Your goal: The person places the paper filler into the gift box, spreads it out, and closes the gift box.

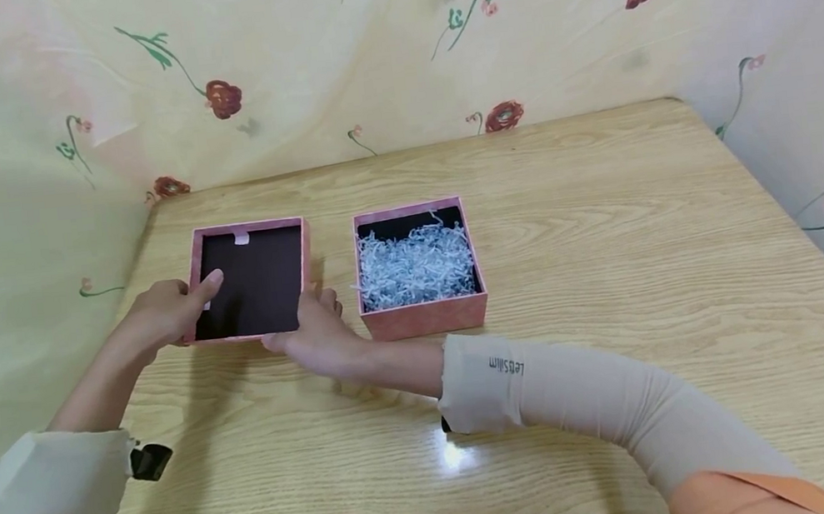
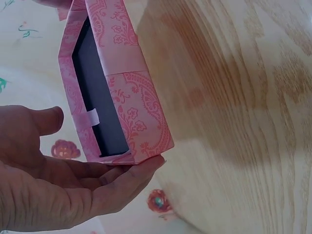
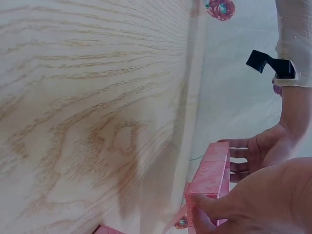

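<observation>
A pink, paisley-patterned box lid (image 1: 253, 286) with a black inside is tilted up above the left part of the table. My left hand (image 1: 169, 312) supports its left side; in the left wrist view the straight fingers (image 2: 129, 183) lie along the lid's end and the thumb stands apart from it. At the near right corner, my right hand (image 1: 322, 333) grips the lid, thumb on the near wall and fingers round the right side. Right of it stands a matching pink box (image 1: 426, 319), holding pale blue shredded paper (image 1: 416, 265).
The wooden table (image 1: 609, 270) meets flower-printed sheeting (image 1: 390, 50) at the back and sides. My right forearm in a light sleeve (image 1: 577, 390) crosses in front of the pink box. Each wrist wears a black mount, the left mount (image 1: 150, 462) showing more fully.
</observation>
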